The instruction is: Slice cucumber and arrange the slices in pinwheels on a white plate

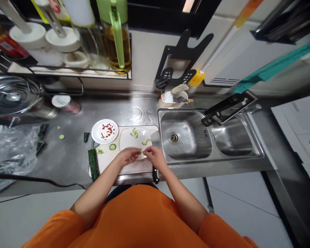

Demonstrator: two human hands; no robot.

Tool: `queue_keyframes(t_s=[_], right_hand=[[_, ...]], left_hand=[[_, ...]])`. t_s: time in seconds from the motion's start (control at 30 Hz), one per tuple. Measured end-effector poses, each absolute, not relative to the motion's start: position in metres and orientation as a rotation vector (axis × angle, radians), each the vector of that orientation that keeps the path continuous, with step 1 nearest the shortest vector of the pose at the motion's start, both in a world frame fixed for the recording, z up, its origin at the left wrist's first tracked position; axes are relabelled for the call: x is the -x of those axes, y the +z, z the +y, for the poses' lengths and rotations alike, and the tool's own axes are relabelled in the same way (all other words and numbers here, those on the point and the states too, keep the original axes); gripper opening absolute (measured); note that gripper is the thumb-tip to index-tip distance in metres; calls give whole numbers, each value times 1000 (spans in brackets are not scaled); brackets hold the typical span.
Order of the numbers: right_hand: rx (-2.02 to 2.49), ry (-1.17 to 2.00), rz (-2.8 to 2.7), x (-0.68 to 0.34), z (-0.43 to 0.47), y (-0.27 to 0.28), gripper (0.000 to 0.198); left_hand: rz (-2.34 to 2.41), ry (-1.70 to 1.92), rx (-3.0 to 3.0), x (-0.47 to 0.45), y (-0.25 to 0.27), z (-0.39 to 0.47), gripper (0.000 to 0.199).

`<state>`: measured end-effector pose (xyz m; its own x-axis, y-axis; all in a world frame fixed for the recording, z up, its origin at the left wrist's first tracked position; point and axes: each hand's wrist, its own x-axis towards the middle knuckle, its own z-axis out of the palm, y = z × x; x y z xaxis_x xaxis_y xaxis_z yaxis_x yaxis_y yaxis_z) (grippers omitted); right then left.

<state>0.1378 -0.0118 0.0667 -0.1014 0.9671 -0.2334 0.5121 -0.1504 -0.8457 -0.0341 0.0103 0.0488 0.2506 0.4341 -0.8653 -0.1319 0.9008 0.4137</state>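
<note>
My left hand [129,155] and my right hand [154,155] meet over the near edge of a white square plate [126,137]. Between their fingertips is a small piece of cucumber [140,151], pinched from both sides and partly hidden by the fingers. Curved cucumber slices [135,133] are arranged on the plate, with a couple more at its right side. The plate rests on a white cutting board [131,168]. A cucumber round [112,147] lies left of the plate, and a dark green cucumber [93,164] lies along the board's left edge.
A knife's black handle [155,175] sticks out by my right hand. A round white plate [94,132] with red bits stands behind the board's left corner. The double sink [186,156] is to the right, a plastic bag [12,155] to the left, and a condiment rack [74,75] above.
</note>
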Motion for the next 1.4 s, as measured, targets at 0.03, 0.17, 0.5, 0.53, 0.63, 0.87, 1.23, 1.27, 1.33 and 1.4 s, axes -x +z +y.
queue_keyframes(t_s=[0.03,0.17,0.5,0.53,0.63,0.87,1.23,1.27,1.33,1.4], right_hand=[[1686,1202,-1594,-139,-12,65,15],[1709,1282,-1452,-145,-10,55,19],[2042,1130,-1429,-144,12,35,21],[2080,1101,-1450,-142,14,35,21],[2198,1022,-1523,-139,18,36,23],[2395,953,-1605,-136,21,39,23],[2466,919,-1603,-130,22,49,24],[2459,917,-1600,-130,22,50,24],[2449,911,-1597,-131,21,49,23],[2449,899,-1605,-131,20,48,23]], left_hand=[[1260,418,-282,34,48,12,23],[1271,499,-335,29,46,20,24],[1574,409,-1157,12,47,53,11],[1594,393,-1217,11,46,55,10],[1635,351,-1350,9,42,60,10],[1640,313,-1431,4,37,61,13],[1656,343,-1471,2,32,62,13],[1655,342,-1477,1,32,63,14],[1655,330,-1484,0,32,63,14],[1657,314,-1491,-1,33,62,13]])
